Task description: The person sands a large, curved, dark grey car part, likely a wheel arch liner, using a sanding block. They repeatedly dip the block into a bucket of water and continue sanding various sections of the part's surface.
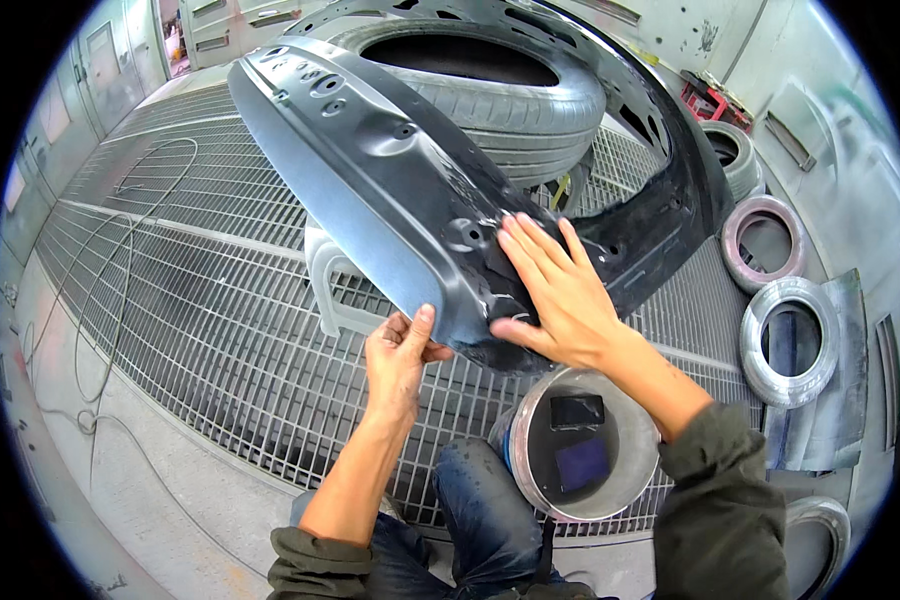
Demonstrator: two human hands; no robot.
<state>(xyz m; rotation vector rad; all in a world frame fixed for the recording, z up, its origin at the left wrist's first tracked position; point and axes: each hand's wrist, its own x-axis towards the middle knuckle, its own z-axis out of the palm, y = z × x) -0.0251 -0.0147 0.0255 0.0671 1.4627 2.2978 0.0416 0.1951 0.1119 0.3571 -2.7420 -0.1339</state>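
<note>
A dark car body panel (440,185), which looks like a tailgate with a window opening, rests tilted over a large tyre (510,115). Along its left side runs a smooth blue-grey strip; the rest is black with holes and recesses. My left hand (398,355) pinches the near lower corner, thumb on top and fingers curled under the edge. Flat on the wet-looking black surface lies my right hand (560,295), its fingers stretched out and thumb apart. Whether a thin dark sheet lies beneath that palm, I cannot tell.
A white bucket (642,440) by my knees holds a black block (576,411) and a purple-blue pad (582,466). Several tyres (790,385) stand along the right wall. Metal grating (220,330) covers the floor, and a thin hose (130,290) loops across the left.
</note>
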